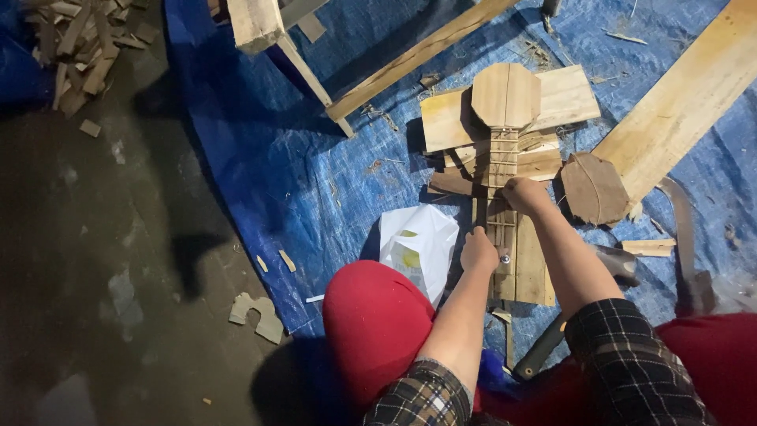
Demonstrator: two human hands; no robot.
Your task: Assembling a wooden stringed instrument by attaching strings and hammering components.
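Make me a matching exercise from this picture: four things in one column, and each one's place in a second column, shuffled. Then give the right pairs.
Things:
1. eight-sided wooden piece
2. white plastic bag
3. pile of wood scraps
4. brown leaf-shaped piece

Places:
A. far top left, on the dark floor
B. just left of the left hand
C. right of the right hand, by a long plank
D. at the far end of the slatted wooden piece, beyond both hands

Pairs: 1-D, 2-B, 3-A, 4-C
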